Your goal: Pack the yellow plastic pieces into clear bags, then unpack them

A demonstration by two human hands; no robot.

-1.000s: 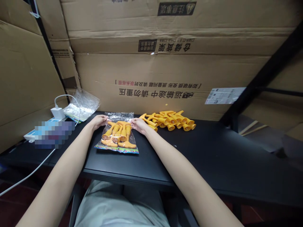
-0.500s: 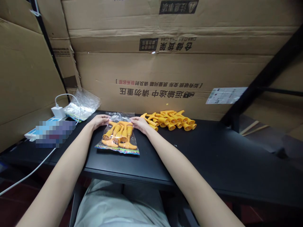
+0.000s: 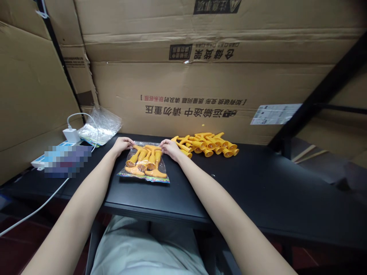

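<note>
A clear plastic bag point(image 3: 145, 163) with a coloured bottom strip lies flat on the black table point(image 3: 229, 191); several orange plastic toy pieces are inside it. My left hand point(image 3: 122, 144) pinches the bag's top left corner. At the top right corner my right hand point(image 3: 169, 147) does the same. The bag's upper flap is folded down and no longer shows above the hands. A loose pile of the same orange pieces point(image 3: 208, 144) lies just right of my right hand.
A stack of empty clear bags point(image 3: 99, 128) sits at the back left. Beside it a white charger point(image 3: 70, 135) is plugged into a power strip point(image 3: 48, 156), its cable trailing off the table's front left. Cardboard boxes point(image 3: 195, 76) wall in the back and left.
The open top flap of the bag, which stuck out beyond my hands, has been folded down. Both hands stay at the bag's top corners.
</note>
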